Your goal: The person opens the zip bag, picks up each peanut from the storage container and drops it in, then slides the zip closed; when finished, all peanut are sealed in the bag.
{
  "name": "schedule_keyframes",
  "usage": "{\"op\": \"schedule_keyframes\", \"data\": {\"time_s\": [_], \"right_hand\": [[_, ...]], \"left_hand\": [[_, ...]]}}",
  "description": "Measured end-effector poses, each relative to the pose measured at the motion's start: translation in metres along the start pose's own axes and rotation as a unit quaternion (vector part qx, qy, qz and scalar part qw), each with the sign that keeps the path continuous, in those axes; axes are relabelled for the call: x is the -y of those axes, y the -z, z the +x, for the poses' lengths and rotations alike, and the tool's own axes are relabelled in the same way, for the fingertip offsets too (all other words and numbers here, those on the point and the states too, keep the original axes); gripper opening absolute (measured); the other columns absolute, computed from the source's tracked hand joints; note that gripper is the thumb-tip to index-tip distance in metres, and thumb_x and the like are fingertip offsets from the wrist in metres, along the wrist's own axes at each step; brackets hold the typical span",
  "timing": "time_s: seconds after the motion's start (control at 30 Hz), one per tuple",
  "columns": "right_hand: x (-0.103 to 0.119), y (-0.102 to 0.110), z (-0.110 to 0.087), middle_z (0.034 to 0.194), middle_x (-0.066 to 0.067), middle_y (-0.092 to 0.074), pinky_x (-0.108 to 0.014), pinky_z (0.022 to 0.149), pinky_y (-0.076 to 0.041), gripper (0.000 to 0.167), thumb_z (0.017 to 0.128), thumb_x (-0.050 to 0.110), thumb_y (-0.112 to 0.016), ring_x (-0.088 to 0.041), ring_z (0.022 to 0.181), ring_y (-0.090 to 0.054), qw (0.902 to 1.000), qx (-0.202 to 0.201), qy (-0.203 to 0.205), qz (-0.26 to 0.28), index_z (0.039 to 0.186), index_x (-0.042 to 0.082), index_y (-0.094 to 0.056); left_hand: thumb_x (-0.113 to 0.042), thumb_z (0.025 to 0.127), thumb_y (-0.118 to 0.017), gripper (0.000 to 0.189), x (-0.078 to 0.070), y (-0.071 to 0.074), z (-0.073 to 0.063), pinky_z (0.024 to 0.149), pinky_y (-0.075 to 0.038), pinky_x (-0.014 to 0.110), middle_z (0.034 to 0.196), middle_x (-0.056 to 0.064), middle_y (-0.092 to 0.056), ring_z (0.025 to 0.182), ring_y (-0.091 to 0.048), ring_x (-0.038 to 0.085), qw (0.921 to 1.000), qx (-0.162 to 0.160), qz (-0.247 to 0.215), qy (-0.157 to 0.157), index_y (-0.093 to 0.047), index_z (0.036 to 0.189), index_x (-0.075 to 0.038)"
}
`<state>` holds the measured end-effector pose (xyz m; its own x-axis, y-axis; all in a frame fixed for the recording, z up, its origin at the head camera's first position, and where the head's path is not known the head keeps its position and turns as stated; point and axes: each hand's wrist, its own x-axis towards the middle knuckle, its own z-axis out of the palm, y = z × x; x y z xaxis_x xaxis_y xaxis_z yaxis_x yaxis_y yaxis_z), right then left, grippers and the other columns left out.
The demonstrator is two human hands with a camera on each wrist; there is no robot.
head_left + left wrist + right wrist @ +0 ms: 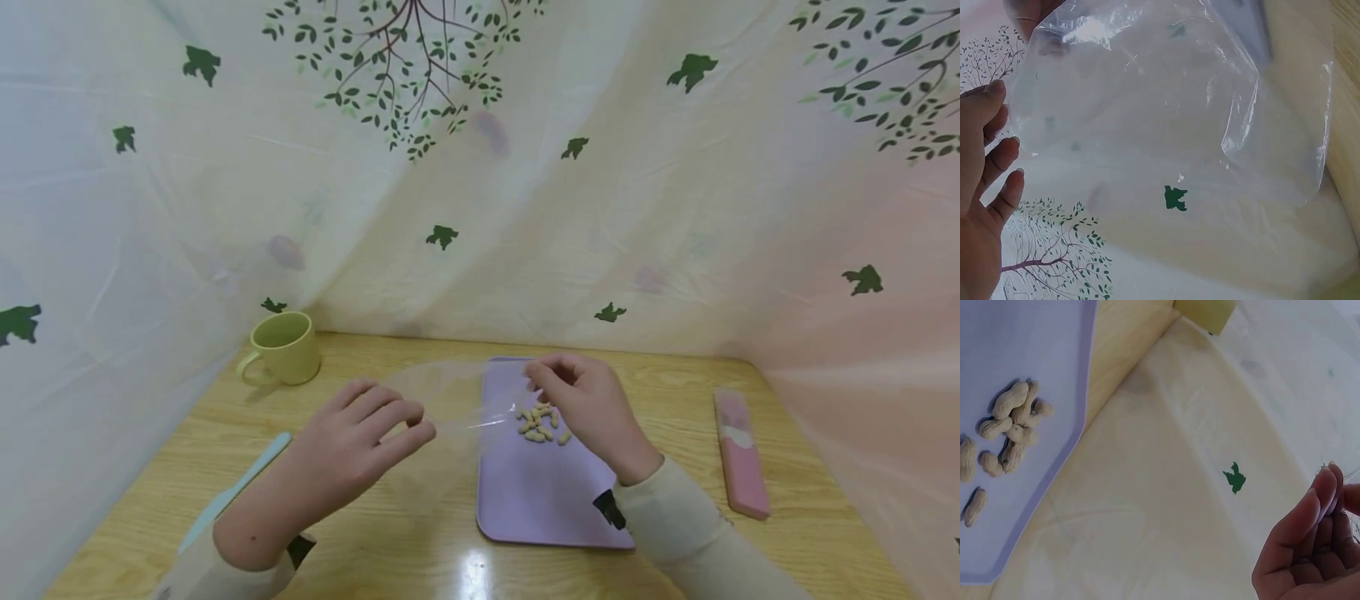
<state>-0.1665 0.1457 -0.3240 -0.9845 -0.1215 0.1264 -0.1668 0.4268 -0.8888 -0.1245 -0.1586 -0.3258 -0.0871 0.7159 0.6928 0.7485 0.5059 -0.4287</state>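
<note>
A clear plastic bag (1147, 94) hangs spread out between my two hands, over the table left of the tray. My right hand (592, 408) pinches the bag's edge between thumb and fingertips, above the tray. At the bag's other side is my left hand (367, 433), its fingers loosely bent and apart from the thumb; the fingertips (1007, 150) are at the bag's edge, and contact is hard to tell. Several unshelled peanuts (1013, 403) lie on the purple tray (540, 504), beneath and beside my right hand.
A yellow-green mug (292, 350) stands at the back left. Partly behind my left forearm lies a light blue utensil (258, 462). A long pink case (742, 467) rests on the right of the wooden table. Printed sheeting (525, 250) hangs behind and at both sides.
</note>
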Motion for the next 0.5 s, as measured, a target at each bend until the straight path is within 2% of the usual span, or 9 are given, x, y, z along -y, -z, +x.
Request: {"op": "schedule_keyframes", "data": {"time_s": [0.13,0.23,0.37,0.4,0.43,0.5], "right_hand": [[-0.003,0.001,-0.001,0.095,-0.011,-0.077,-0.025,0.075,-0.062,0.022,0.105,0.029,-0.07,-0.018,0.08,-0.07,0.9998,-0.014,0.002,-0.013,0.105,0.01,-0.08],[-0.005,0.0,-0.003,0.092,-0.006,-0.078,-0.026,0.073,-0.062,0.022,0.104,0.031,-0.071,-0.018,0.079,-0.07,0.9997,-0.015,0.001,-0.018,0.104,0.011,-0.081],[-0.008,-0.005,-0.005,0.091,-0.004,-0.078,-0.027,0.066,-0.061,0.02,0.104,0.031,-0.072,-0.018,0.075,-0.068,0.9997,-0.012,0.009,-0.022,0.103,0.014,-0.082],[-0.008,-0.007,-0.006,0.091,-0.004,-0.078,-0.026,0.065,-0.06,0.019,0.104,0.03,-0.073,-0.017,0.075,-0.068,0.9994,-0.014,0.019,-0.024,0.103,0.014,-0.082],[-0.009,-0.01,-0.006,0.09,-0.003,-0.079,-0.026,0.064,-0.059,0.018,0.104,0.03,-0.073,-0.016,0.074,-0.067,0.999,-0.017,0.032,-0.028,0.102,0.015,-0.082],[-0.012,-0.016,-0.008,0.089,-0.003,-0.079,-0.023,0.065,-0.057,0.015,0.103,0.028,-0.074,-0.013,0.074,-0.066,0.9965,-0.028,0.066,-0.042,0.101,0.015,-0.082]], "left_hand": [[0.003,0.113,-0.036,0.039,0.002,-0.001,-0.003,0.078,-0.054,0.035,0.1,0.002,-0.07,0.089,-0.065,0.021,0.9996,0.004,-0.009,0.027,-0.073,0.108,-0.011],[-0.004,0.116,-0.038,0.036,0.004,-0.002,-0.004,0.077,-0.057,0.036,0.101,0.004,-0.072,0.089,-0.066,0.022,0.9988,-0.005,-0.017,0.046,-0.073,0.11,-0.007],[-0.002,0.115,-0.037,0.036,0.004,-0.002,0.001,0.076,-0.06,0.038,0.103,0.009,-0.07,0.088,-0.066,0.026,0.9966,-0.017,-0.008,0.08,-0.072,0.107,-0.007],[0.001,0.112,-0.039,0.034,0.003,-0.002,0.001,0.077,-0.061,0.039,0.106,0.011,-0.069,0.091,-0.067,0.027,0.9954,-0.01,-0.005,0.095,-0.071,0.107,-0.008],[0.002,0.11,-0.041,0.03,0.002,-0.001,0.002,0.079,-0.061,0.041,0.111,0.012,-0.069,0.095,-0.067,0.029,0.9924,0.011,-0.013,0.122,-0.069,0.109,-0.01],[-0.003,0.107,-0.045,0.025,0.0,0.0,0.007,0.084,-0.061,0.047,0.121,0.013,-0.068,0.103,-0.068,0.033,0.9762,0.066,-0.051,0.2,-0.065,0.113,-0.016]]}}
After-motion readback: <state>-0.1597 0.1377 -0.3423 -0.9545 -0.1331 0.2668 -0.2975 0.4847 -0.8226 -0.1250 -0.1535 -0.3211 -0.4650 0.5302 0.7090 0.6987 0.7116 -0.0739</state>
